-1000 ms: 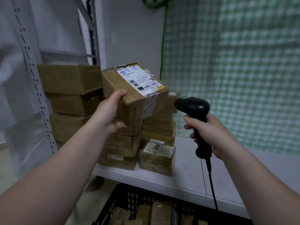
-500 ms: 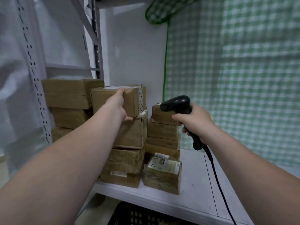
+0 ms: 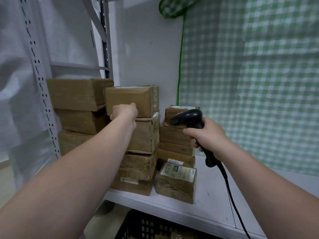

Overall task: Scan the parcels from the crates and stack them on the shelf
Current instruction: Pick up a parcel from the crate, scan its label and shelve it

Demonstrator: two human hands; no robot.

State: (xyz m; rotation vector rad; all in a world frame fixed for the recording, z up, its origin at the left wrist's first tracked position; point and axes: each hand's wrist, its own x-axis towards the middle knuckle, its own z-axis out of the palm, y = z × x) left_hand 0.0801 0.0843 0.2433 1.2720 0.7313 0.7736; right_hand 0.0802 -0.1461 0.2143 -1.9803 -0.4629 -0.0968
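White metal shelf board (image 3: 212,200) with stacks of brown cardboard parcels.
Left stack's bottom box (image 3: 74,142) sits at the back by the perforated grey upright (image 3: 43,100). The middle stack's bottom box (image 3: 133,186) is near the front edge. The right stack's bottom box (image 3: 176,158) sits behind a single small taped parcel with white label (image 3: 176,184), just beside the middle stack.

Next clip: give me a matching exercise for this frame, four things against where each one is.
Things:
1. scanner
2. crate
3. top parcel
4. labelled parcel

Places:
A. below the front edge of the shelf
B. atop the middle stack, left hand against it
C. gripped in the right hand
D. on the shelf in front of the right stack, label up

Pairs: 1-C; 2-A; 3-B; 4-D
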